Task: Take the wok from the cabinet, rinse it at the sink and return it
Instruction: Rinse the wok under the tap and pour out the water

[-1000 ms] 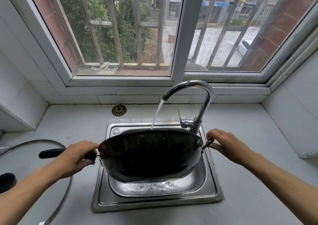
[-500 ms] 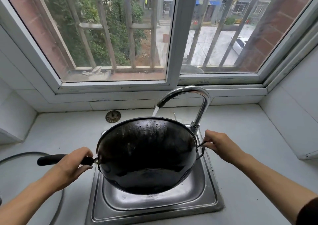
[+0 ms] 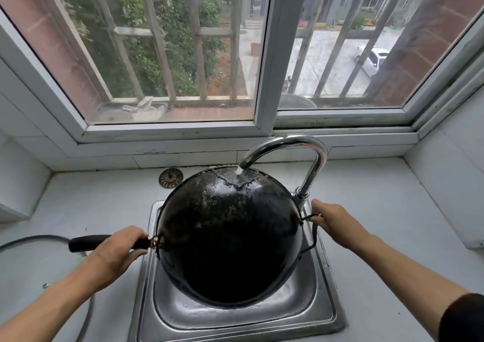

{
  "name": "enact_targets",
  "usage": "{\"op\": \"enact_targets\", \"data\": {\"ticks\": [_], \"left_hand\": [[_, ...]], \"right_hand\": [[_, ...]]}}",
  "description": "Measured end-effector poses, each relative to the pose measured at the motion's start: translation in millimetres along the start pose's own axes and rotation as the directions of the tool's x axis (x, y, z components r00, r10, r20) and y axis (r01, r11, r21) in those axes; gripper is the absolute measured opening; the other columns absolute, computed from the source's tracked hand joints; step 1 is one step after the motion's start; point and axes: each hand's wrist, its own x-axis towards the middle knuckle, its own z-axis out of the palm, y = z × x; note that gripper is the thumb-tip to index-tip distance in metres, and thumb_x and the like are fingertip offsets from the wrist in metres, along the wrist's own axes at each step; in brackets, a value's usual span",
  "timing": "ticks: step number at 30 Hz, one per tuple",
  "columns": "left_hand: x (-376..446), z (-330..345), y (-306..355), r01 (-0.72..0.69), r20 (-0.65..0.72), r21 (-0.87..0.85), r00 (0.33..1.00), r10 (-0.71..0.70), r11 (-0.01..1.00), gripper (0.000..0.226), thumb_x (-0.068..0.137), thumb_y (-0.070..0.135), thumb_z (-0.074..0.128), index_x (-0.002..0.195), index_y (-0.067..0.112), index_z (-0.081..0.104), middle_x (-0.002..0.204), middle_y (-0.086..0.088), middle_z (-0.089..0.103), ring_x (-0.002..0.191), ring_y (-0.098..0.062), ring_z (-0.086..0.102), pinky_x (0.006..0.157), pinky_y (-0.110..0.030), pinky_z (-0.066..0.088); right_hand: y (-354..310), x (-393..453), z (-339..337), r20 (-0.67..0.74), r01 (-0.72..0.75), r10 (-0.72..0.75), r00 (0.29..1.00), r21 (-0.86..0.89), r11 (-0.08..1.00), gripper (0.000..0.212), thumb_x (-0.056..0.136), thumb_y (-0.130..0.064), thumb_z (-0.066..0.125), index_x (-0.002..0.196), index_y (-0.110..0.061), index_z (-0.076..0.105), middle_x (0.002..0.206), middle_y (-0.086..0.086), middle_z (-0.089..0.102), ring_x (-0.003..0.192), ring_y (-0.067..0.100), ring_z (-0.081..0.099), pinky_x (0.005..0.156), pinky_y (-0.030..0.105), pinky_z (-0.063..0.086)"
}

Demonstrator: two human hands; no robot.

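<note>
A black wok (image 3: 230,242) is held tilted over the steel sink (image 3: 235,328), its far rim raised under the faucet (image 3: 314,158). Water runs from the spout onto the wok's upper part and spreads down the wet dark surface. My left hand (image 3: 115,252) is closed around the wok's long black handle (image 3: 83,242) on the left. At the wok's right side, my right hand (image 3: 332,221) grips the small wire loop handle, close to the faucet base.
A glass lid (image 3: 39,237) lies on the counter at the left. A round metal drain strainer (image 3: 170,177) sits behind the sink by the wall. The barred window runs along the back; tiled walls close in both sides.
The wok has been tipped up and lifted, so its far rim now sits under the spout and the water lands on it. Both hands kept their grips.
</note>
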Motion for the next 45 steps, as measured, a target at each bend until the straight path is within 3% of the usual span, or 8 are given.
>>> {"op": "enact_targets", "data": {"ticks": [10, 17, 22, 45], "left_hand": [[19.0, 3.6, -8.5, -0.030, 0.024, 0.007, 0.999, 0.030, 1.000, 0.029, 0.080, 0.014, 0.073, 0.101, 0.023, 0.056, 0.091, 0.012, 0.055, 0.080, -0.011, 0.056, 0.071, -0.033, 0.051], [37.3, -1.8, -3.6, -0.070, 0.020, 0.024, 0.997, 0.069, 0.997, 0.027, 0.080, 0.013, 0.074, 0.101, 0.017, 0.058, 0.092, 0.008, 0.058, 0.081, -0.016, 0.057, 0.072, -0.037, 0.051], [49.0, -3.2, -0.6, -0.116, 0.020, 0.048, 0.993, 0.115, 0.992, 0.029, 0.078, 0.012, 0.075, 0.102, 0.018, 0.059, 0.093, 0.007, 0.057, 0.086, -0.017, 0.055, 0.075, -0.038, 0.051], [68.1, -11.2, 7.5, -0.234, -0.001, 0.073, 0.972, 0.234, 0.970, 0.022, 0.079, 0.014, 0.075, 0.094, 0.017, 0.059, 0.086, 0.007, 0.057, 0.080, -0.015, 0.051, 0.069, -0.033, 0.048]], "right_hand": [[12.7, 3.4, 2.4, 0.000, -0.062, 0.062, 0.998, 0.014, 0.998, 0.046, 0.090, -0.018, 0.065, 0.071, -0.047, 0.035, 0.062, -0.007, 0.048, 0.058, 0.011, 0.039, 0.054, 0.027, 0.034], [26.2, -1.7, 6.5, 0.007, -0.143, 0.143, 0.990, 0.031, 0.989, 0.028, 0.091, -0.019, 0.065, 0.079, -0.014, 0.040, 0.069, 0.011, 0.057, 0.061, 0.024, 0.039, 0.055, 0.036, 0.035], [35.6, -7.2, 6.7, -0.014, -0.169, 0.170, 0.985, 0.046, 0.985, 0.027, 0.090, -0.015, 0.065, 0.079, -0.019, 0.041, 0.068, 0.003, 0.059, 0.060, 0.018, 0.047, 0.055, 0.029, 0.039], [41.6, -18.0, 0.4, -0.045, -0.218, 0.221, 0.974, 0.060, 0.974, 0.024, 0.090, -0.020, 0.064, 0.079, -0.022, 0.043, 0.071, 0.008, 0.065, 0.070, 0.031, 0.059, 0.062, 0.044, 0.050]]}}
